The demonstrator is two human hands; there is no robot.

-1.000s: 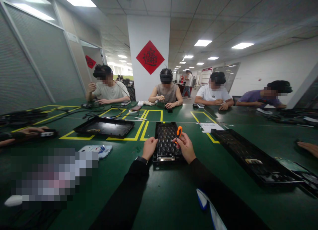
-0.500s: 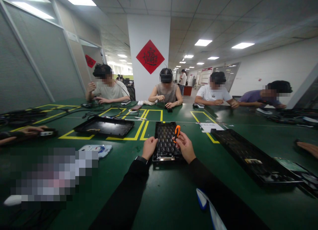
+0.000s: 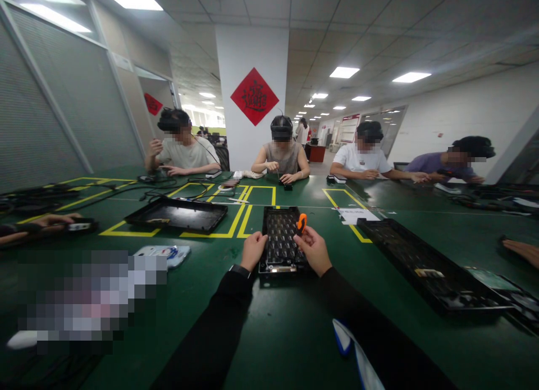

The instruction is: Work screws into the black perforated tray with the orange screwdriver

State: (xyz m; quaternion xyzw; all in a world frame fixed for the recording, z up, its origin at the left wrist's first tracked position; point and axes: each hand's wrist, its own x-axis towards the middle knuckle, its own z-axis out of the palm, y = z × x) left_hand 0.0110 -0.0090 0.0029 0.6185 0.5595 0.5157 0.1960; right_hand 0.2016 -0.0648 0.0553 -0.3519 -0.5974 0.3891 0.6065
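A black casing (image 3: 278, 241) with rows of small raised shapes inside lies on the table in front of me, with a pale metal strip along its near end. My left hand (image 3: 253, 251) is closed on the casing's left edge. Held between the fingers of my right hand (image 3: 316, 252) is a screwdriver (image 3: 302, 223) with an orange and black handle, standing nearly upright over the casing's right side. Its tip is too small and dark to make out.
The green table (image 3: 269, 334) carries yellow tape lines. A black tray (image 3: 181, 216) lies left, a longer black tray (image 3: 433, 272) right. A phone case (image 3: 179, 256) and cables (image 3: 168, 189) are at left. Several co-workers sit across; other people's hands show at both sides.
The orange screwdriver handle has turned slightly in my right fingers. My left hand and the casing are unmoved. Across the table, a co-worker in white has stretched an arm towards the person in purple.
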